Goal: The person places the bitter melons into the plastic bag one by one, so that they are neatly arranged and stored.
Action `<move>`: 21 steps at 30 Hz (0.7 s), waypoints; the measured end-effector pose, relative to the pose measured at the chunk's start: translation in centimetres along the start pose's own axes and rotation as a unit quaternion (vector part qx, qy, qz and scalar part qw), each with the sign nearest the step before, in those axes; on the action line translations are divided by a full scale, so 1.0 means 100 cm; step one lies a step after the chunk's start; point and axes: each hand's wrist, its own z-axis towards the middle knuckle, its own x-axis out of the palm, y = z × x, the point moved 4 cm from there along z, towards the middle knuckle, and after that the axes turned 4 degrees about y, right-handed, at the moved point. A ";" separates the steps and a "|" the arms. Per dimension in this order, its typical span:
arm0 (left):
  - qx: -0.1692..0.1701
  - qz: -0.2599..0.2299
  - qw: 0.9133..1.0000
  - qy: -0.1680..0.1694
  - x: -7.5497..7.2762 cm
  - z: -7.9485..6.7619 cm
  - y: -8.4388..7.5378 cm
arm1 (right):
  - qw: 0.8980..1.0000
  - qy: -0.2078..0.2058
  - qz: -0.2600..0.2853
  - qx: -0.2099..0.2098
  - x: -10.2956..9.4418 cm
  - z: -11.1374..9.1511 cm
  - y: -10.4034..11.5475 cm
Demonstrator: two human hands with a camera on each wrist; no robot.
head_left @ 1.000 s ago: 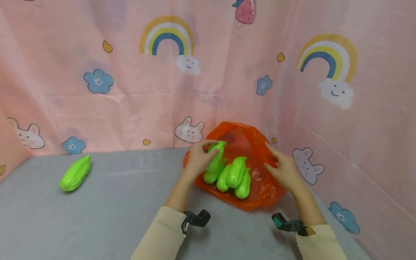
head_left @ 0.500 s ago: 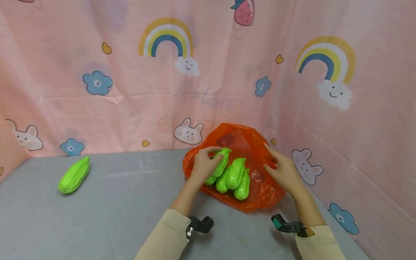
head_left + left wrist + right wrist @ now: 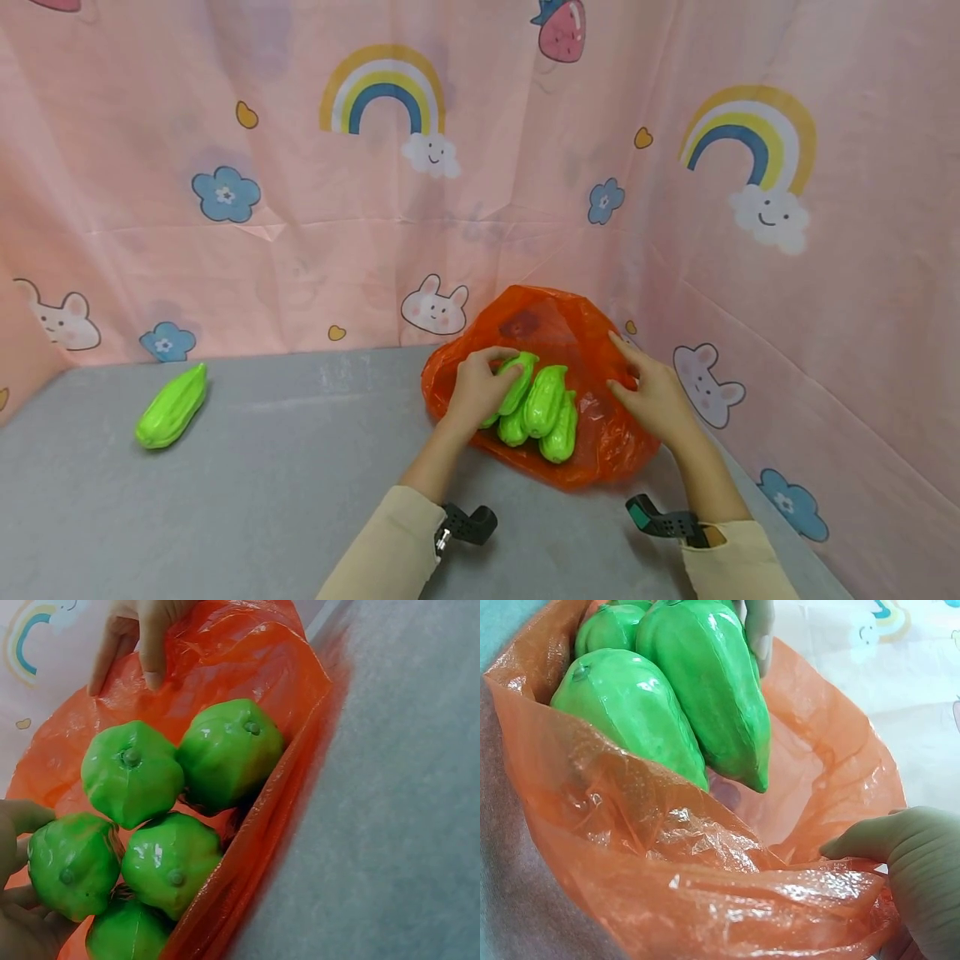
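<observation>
My left hand (image 3: 480, 387) holds a glossy green ridged gourd (image 3: 73, 859) between thumb and fingers, inside the mouth of a thin orange-red plastic bag (image 3: 618, 437). That gourd rests against several like it; the upright gourd (image 3: 546, 402) and the one beside it (image 3: 559, 433) show best in the head view. On the bag's right side, my right hand (image 3: 663, 398) pinches the rim, its thumb (image 3: 862, 841) on the inner face. Fingers of the right hand behind the plastic are mostly hidden in the right wrist view.
A single green gourd (image 3: 172, 407) lies far left on the grey table (image 3: 285, 500). Pink printed cloth (image 3: 300, 275) closes off the back and the right side, close behind the bag. Each wrist wears a black camera strap (image 3: 468, 525).
My left hand has moved down and to the right with its gourd, lowering it among the others in the bag. The right hand stays at the rim.
</observation>
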 end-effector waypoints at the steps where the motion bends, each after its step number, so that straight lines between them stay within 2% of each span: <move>1: 0.000 0.002 1.000 0.001 0.001 0.000 0.000 | 1.000 0.000 0.000 0.001 0.000 0.000 0.000; 7: 0.005 0.012 1.000 -0.004 0.001 -0.001 0.000 | 1.000 0.000 0.001 0.005 -0.001 0.000 0.000; 12: 0.010 0.041 0.999 -0.007 0.002 -0.001 -0.002 | 1.000 0.003 0.000 0.006 -0.001 0.000 0.001; 17: -0.001 0.082 0.996 -0.022 -0.001 -0.002 -0.003 | 1.000 0.002 -0.002 0.010 -0.001 0.000 0.001; 21: -0.014 0.093 0.995 -0.026 -0.003 -0.003 -0.003 | 1.000 -0.004 -0.007 0.008 0.000 -0.001 0.000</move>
